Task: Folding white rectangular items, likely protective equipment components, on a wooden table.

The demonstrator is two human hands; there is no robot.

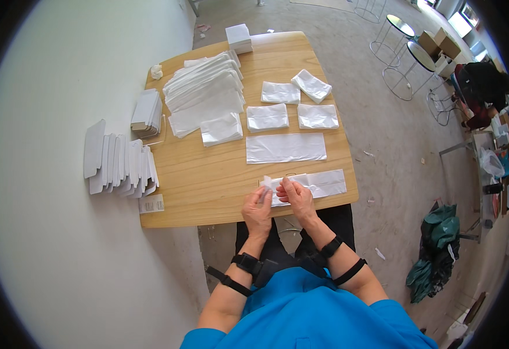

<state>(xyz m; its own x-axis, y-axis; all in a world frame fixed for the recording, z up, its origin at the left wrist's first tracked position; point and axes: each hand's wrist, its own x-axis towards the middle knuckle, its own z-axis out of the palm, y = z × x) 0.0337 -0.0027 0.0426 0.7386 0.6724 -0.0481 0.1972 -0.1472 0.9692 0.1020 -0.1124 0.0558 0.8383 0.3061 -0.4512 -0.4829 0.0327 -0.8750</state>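
Note:
At the table's near edge, my left hand (257,213) pinches the thin, crumpled white end of a flat white strip that looks like plastic film (329,183). My right hand (297,200) is just beside it, fingers curled and thumb against the forefinger; whatever it holds is too small to tell. The strip lies flat toward the right, partly hidden under my hands. Beyond it a second flat white strip (286,148) is spread out. Farther back lie several folded white bundles, among them one on the left (267,117) and one on the right (318,117).
A fanned pile of white sleeves (203,90) covers the table's (193,195) far left. White cartons (147,110) and a row of flattened white boxes (120,160) stand along the wall side. A white stack (239,38) sits at the back. Another person (480,87) is at the far right.

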